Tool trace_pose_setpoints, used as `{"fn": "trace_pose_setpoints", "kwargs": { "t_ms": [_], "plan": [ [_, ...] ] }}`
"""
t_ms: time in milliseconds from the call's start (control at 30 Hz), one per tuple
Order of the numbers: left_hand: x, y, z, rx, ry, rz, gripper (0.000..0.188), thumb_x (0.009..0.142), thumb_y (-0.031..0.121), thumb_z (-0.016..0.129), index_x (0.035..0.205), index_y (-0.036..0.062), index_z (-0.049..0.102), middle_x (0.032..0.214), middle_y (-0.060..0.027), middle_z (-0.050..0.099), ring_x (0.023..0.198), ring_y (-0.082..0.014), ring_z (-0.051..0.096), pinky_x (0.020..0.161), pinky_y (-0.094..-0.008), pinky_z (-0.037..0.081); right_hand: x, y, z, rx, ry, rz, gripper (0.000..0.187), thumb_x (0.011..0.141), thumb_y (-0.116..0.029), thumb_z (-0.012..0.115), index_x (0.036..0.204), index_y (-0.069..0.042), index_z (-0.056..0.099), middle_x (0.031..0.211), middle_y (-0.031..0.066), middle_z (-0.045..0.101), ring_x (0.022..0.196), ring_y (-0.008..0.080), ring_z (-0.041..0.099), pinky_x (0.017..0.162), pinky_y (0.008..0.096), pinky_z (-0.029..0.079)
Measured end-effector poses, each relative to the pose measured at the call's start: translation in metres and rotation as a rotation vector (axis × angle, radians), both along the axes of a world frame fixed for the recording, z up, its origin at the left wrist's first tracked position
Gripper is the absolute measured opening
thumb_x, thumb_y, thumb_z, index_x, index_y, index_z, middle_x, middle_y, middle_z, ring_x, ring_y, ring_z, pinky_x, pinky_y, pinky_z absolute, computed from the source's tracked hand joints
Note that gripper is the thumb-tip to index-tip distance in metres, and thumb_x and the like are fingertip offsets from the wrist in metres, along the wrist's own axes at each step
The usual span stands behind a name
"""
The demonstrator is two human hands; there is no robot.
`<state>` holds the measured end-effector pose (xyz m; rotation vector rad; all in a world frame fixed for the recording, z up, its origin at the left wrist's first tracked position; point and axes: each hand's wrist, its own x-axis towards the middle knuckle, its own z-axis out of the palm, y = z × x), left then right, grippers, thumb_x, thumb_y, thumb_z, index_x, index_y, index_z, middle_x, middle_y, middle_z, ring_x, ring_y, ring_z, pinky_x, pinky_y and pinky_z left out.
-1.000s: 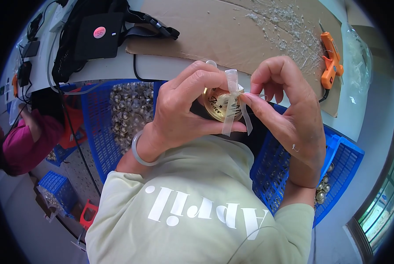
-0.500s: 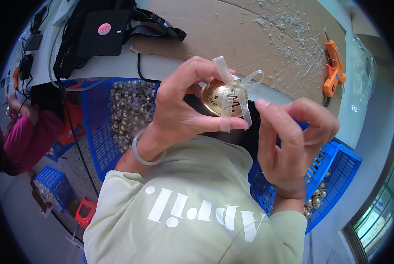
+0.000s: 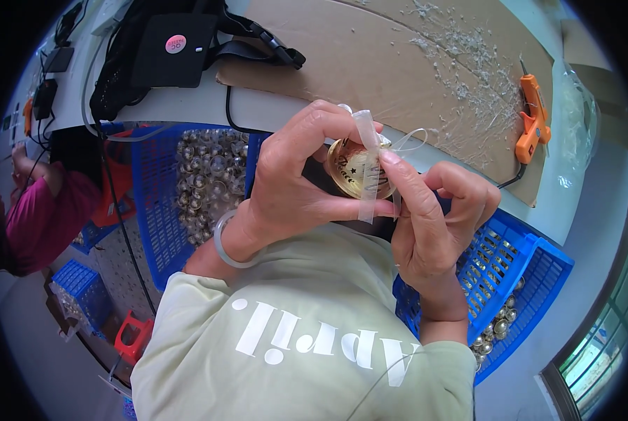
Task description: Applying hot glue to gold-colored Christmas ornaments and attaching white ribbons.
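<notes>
A shiny gold bell (image 3: 347,171) with dark printed marks is held in my left hand (image 3: 280,175), between the thumb below and the curled fingers above. A sheer white ribbon (image 3: 365,131) is tied in a bow at its top, with tails hanging across the front and a thin loop standing out to the right. My right hand (image 3: 433,228) is at the bell's right side. Its index fingertip presses on the bow's knot and the other fingers are bent. The right thumb tip is mostly hidden.
An orange glue gun (image 3: 533,123) lies on a cardboard sheet (image 3: 314,45) strewn with glue strands (image 3: 468,67). Blue baskets of small gold bells stand left (image 3: 154,203) and right (image 3: 549,295). A black case (image 3: 173,52) sits at the far left. A person in a magenta sleeve (image 3: 39,217) is farther left.
My right hand has moved left and up to the bell, its index finger now touching the bow. The bell has shifted slightly right and down in my left hand.
</notes>
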<state>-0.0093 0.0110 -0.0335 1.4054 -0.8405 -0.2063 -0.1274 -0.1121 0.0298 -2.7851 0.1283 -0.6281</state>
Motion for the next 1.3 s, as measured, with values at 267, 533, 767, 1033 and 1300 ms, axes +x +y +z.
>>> {"fn": "trace_pose_setpoints", "kwargs": {
  "t_ms": [267, 533, 767, 1033, 1300],
  "plan": [
    [-0.0019, -0.0011, 0.0, -0.016, 0.017, 0.006, 0.059, 0.053, 0.023, 0.093, 0.1, 0.0054, 0.061, 0.095, -0.0075, 0.064, 0.08, -0.016, 0.06, 0.058, -0.0228, 0.05, -0.0012, 0.0003, -0.0022, -0.003, -0.06, 0.008, 0.036, 0.077, -0.004, 0.066, 0.11, -0.015, 0.071, 0.09, 0.0009, 0.045, 0.088, 0.0193, 0.043, 0.077, 0.0281, 0.035],
    [-0.0024, -0.0007, -0.0003, -0.014, 0.003, -0.002, 0.059, 0.053, 0.023, 0.093, 0.1, 0.0052, 0.061, 0.092, -0.0072, 0.063, 0.078, -0.016, 0.059, 0.058, -0.0228, 0.049, -0.0008, -0.0002, 0.0002, 0.048, 0.005, 0.003, 0.034, 0.079, -0.001, 0.065, 0.109, -0.015, 0.07, 0.09, 0.0013, 0.045, 0.087, 0.0195, 0.042, 0.075, 0.0284, 0.036],
    [-0.0022, 0.0008, -0.0024, 0.017, -0.02, -0.009, 0.059, 0.053, 0.023, 0.093, 0.1, 0.005, 0.061, 0.089, -0.0068, 0.062, 0.076, -0.0155, 0.059, 0.058, -0.0225, 0.048, 0.0023, -0.0051, -0.003, 0.149, 0.017, 0.017, 0.047, 0.064, 0.005, 0.074, 0.108, -0.012, 0.069, 0.091, 0.0013, 0.048, 0.087, 0.0207, 0.043, 0.071, 0.0271, 0.039],
    [-0.0033, -0.0004, -0.0042, -0.039, 0.032, -0.003, 0.06, 0.053, 0.022, 0.093, 0.1, 0.0045, 0.061, 0.091, -0.0074, 0.062, 0.077, -0.0161, 0.059, 0.058, -0.0227, 0.049, -0.0017, -0.0012, -0.0003, 0.098, 0.005, -0.017, 0.028, 0.084, -0.001, 0.064, 0.107, -0.016, 0.07, 0.09, 0.002, 0.045, 0.086, 0.0192, 0.042, 0.074, 0.027, 0.036],
    [-0.0041, 0.0013, -0.0037, -0.011, 0.014, -0.004, 0.06, 0.053, 0.022, 0.093, 0.101, 0.0044, 0.06, 0.091, -0.0072, 0.061, 0.077, -0.0159, 0.059, 0.057, -0.0228, 0.049, 0.001, 0.001, -0.0005, 0.139, 0.029, -0.014, 0.029, 0.084, -0.001, 0.064, 0.108, -0.016, 0.07, 0.09, 0.0015, 0.046, 0.086, 0.019, 0.042, 0.073, 0.0269, 0.036]
  ]
}}
